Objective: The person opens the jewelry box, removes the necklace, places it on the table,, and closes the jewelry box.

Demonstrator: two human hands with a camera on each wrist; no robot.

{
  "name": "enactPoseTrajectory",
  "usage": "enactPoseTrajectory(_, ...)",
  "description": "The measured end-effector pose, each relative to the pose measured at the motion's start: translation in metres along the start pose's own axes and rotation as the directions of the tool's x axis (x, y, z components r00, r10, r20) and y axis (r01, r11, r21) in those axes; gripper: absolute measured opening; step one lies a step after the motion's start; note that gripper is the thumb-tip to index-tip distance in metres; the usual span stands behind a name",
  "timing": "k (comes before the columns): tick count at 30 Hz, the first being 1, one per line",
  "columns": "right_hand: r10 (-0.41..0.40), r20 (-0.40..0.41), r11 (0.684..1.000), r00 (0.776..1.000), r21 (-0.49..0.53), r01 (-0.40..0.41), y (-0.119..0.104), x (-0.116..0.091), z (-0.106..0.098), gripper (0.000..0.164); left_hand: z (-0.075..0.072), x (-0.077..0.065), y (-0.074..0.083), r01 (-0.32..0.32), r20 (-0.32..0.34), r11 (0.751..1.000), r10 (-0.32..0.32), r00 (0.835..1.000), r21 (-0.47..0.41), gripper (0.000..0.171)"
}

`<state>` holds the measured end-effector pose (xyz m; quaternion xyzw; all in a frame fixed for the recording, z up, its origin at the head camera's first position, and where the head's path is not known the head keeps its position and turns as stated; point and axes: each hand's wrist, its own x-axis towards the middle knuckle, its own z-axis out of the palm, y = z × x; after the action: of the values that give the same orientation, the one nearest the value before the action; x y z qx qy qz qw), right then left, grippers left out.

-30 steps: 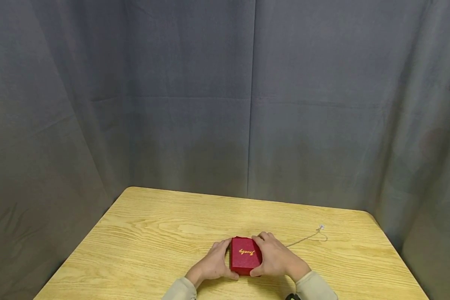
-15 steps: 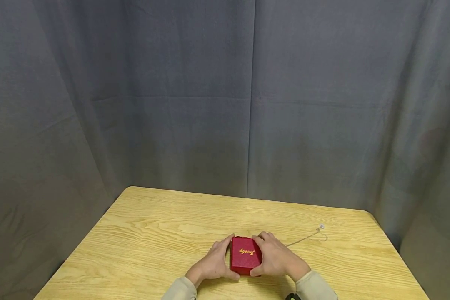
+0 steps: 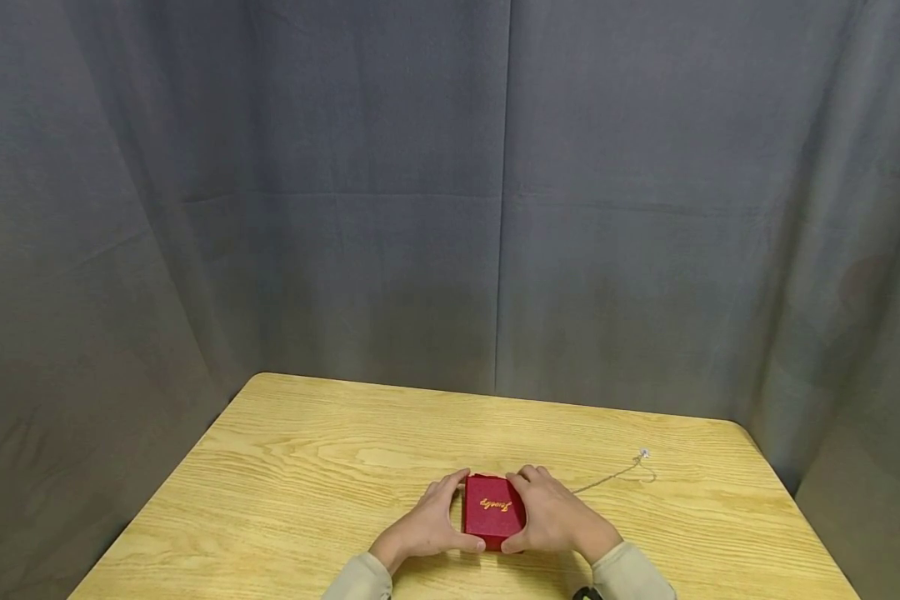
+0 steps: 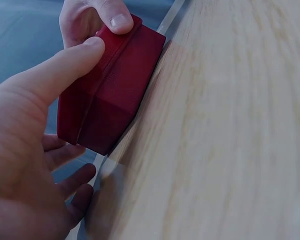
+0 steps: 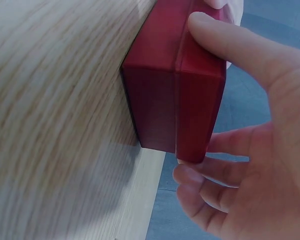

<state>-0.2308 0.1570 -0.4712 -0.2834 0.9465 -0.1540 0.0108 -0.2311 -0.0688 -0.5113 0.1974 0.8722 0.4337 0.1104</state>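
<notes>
A small red jewelry box (image 3: pixel 492 521) with gold "Jewelry" lettering sits on the table between both hands, the lettering upside down in the head view. Its lid is closed, and both wrist views show the seam between lid and base. On the left side, my left hand (image 3: pixel 426 525) holds the box with the thumb (image 4: pixel 85 55) against the lid's near face. My right hand (image 3: pixel 558 518) grips the right side, thumb (image 5: pixel 210 30) on the near face of the lid and fingers at the far side. Behind the right hand runs a thin necklace (image 3: pixel 606 480) with a clear pendant (image 3: pixel 644 453).
The wood-grain table (image 3: pixel 307 442) has rounded far corners. Grey curtains (image 3: pixel 375 250) hang behind it and along both sides. Part of the necklace is hidden by the right hand.
My left hand has shifted slightly to the right, its thumb coming closer to the right thumb along the box's near face. The box has moved very slightly right. The necklace lies as before.
</notes>
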Motion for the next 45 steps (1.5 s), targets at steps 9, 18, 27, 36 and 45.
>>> enactPoseTrajectory(9,0.009,0.01,1.0,1.0,0.008,-0.009,0.0007,-0.0006,0.0015,0.093,0.0006,0.0006,-0.0022,-0.019,-0.005,1.0,0.019,1.0,0.02,0.101)
enactPoseTrajectory(18,-0.005,0.024,1.0,1.0,-0.001,0.005,0.001,-0.0018,0.0003,0.094,0.0017,0.0012,-0.0033,-0.02,-0.008,0.999,0.02,1.0,0.034,0.099)
enactPoseTrajectory(27,-0.022,0.009,1.0,1.0,-0.021,0.022,0.0013,-0.0016,0.0007,0.092,0.0021,0.0017,-0.0033,-0.014,-0.007,0.999,0.014,1.0,0.035,0.098)
enactPoseTrajectory(36,-0.008,0.023,1.0,1.0,-0.021,0.008,0.0019,-0.0019,0.0012,0.093,0.002,0.0021,-0.0031,-0.023,-0.007,0.998,0.024,1.0,0.057,0.099)
enactPoseTrajectory(45,-0.005,0.022,1.0,1.0,-0.024,0.006,0.0023,-0.0013,0.0032,0.093,0.001,0.0006,-0.0012,-0.027,-0.004,0.997,0.028,1.0,0.068,0.101)
